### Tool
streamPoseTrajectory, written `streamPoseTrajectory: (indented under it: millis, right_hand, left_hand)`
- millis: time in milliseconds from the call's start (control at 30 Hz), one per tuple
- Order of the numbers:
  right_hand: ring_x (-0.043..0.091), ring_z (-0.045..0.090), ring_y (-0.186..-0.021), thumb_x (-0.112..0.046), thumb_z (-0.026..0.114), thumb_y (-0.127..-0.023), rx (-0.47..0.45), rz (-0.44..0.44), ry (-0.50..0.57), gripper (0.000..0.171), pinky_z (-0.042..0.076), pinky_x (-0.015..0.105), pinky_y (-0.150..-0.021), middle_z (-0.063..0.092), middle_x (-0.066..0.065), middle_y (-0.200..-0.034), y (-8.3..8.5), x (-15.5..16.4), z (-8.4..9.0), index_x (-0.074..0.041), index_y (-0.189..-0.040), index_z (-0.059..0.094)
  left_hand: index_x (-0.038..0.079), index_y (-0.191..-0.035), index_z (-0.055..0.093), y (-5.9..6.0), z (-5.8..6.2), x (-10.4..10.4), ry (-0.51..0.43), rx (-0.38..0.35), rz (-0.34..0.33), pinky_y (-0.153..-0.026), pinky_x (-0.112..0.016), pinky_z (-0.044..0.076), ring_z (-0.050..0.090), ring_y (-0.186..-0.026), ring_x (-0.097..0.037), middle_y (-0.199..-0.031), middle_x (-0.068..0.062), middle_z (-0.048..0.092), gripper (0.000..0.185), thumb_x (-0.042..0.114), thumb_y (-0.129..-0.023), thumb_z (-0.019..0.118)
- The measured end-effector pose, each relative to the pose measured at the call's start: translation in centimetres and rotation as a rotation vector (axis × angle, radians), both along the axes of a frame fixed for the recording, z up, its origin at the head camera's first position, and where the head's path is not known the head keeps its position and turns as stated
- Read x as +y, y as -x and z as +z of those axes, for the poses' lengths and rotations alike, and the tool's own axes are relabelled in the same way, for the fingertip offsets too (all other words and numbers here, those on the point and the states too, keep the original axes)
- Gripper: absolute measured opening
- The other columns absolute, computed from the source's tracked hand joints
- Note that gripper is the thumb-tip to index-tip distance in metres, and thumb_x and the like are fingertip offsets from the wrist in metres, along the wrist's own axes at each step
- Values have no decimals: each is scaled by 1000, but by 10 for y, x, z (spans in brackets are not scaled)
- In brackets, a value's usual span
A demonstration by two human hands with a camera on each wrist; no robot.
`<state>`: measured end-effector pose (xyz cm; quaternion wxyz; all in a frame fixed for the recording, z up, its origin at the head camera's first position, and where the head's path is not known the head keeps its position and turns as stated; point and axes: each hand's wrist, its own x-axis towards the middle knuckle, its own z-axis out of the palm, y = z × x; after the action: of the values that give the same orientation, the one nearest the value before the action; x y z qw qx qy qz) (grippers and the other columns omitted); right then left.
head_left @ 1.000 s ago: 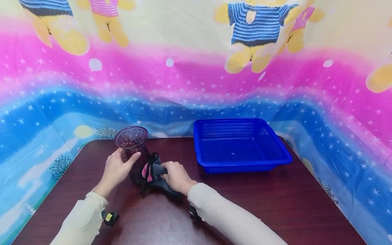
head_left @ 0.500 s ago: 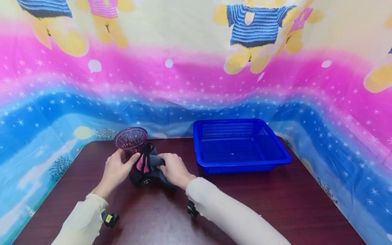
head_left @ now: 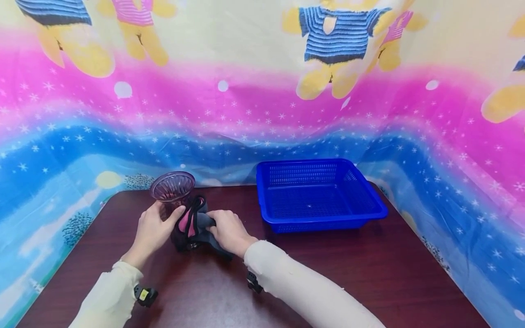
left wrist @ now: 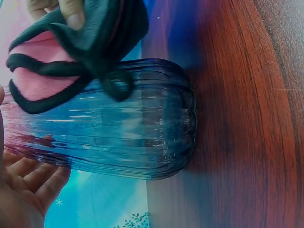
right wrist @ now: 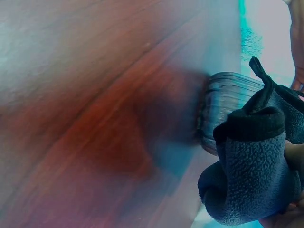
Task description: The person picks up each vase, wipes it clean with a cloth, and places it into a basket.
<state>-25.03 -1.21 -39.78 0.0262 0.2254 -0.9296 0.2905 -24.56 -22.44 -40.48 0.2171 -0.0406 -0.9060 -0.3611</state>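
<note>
The left hand (head_left: 149, 230) is holding a glass vase (head_left: 172, 187) just under its wide, round top. The thumb is on one side and the fingers are on the other, so the hand is only as far apart as the vase is wide there. The vase looks purple from the head view, but the left wrist view shows it pink near the top and blue lower down, with lines going along the glass. It is on the left part of the brown table (head_left: 307, 282), with its top up and its bottom down by the wood. The right hand (head_left: 229, 230) is pinching a soft cloth (head_left: 203, 223), with the thumb pressed on it and the fingers bent in close. The cloth is dark grey with some pink, and it has black edges and a little loop. It is bunched up at the side of the vase, low down near the left thumb. It looks like the cloth touches the glass, but it hides that spot, so I can't be sure. A blue basket (head_left: 328, 223) with lots of small holes sits on the table to the right, well apart from both hands. Behind the table hangs a bright sheet (head_left: 262, 109) with bears and snowflakes on it.
</note>
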Motion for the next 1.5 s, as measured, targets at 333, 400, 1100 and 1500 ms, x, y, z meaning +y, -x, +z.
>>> streamPoseTrajectory:
  millis: [333, 400, 1100, 1500]
  right_hand:
    - [11, 66, -76, -15, 74, -90, 40, 34, -150, 7, 53, 27, -69, 75, -4, -88, -3, 5, -24, -20, -95, 75]
    - [13, 68, -77, -15, 76, -88, 49, 42, -191, 7, 53, 28, -67, 76, -3, -87, -4, 5, -28, -19, -94, 75]
    - [7, 60, -75, -14, 73, -92, 27, 51, -18, 10, 51, 23, -70, 72, -7, -87, -2, 6, -19, -22, -97, 75]
    - [10, 69, -94, -16, 72, -94, 91, 1, 4, 22, 56, 26, -82, 77, -6, -106, 1, 1, 4, -24, -114, 75]
  left_hand:
    - [1, -121, 64, -1, 3, 1, 5, 5, 8, -91, -61, 48, 66, -109, -48, -113, -29, 72, 50, 44, -95, 67]
    - [1, -120, 65, -1, 3, 1, 6, 5, 12, -90, -61, 48, 66, -108, -48, -112, -29, 72, 50, 44, -95, 67]
    - [0, -118, 64, -3, 2, 2, -12, -9, 14, -93, -61, 48, 67, -109, -48, -113, -30, 72, 50, 44, -96, 65]
    - [-1, -123, 63, -3, 4, 0, -26, -42, -4, -95, -60, 50, 67, -112, -47, -117, -31, 70, 53, 45, -97, 64]
